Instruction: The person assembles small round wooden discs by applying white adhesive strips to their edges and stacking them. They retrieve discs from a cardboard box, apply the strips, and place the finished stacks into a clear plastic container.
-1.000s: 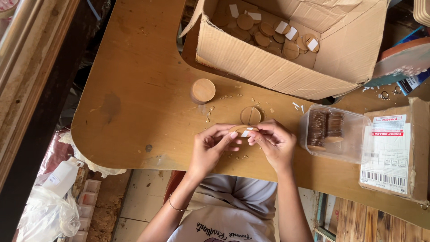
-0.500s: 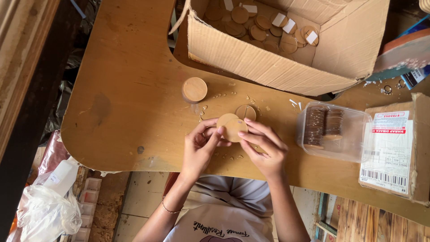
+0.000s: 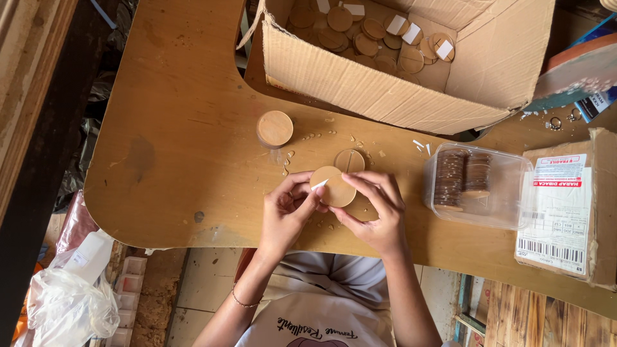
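Observation:
Both hands hold one round wooden disc flat, just above the wooden table. My left hand pinches its left edge, where a small white sliver sticks out by the thumb. My right hand grips the disc's right and lower edge. A second disc with a dark slot lies on the table right behind it. A short stack of round wooden discs stands further left.
An open cardboard box with several discs and white paper bits sits at the back. A clear plastic tub of dark thin discs is at the right, beside a labelled carton. Small crumbs litter the table. A plastic bag lies on the floor at the left.
The hands went from pinching a small white piece between the fingertips to holding a round wooden disc between them, lifted in front of the slotted disc.

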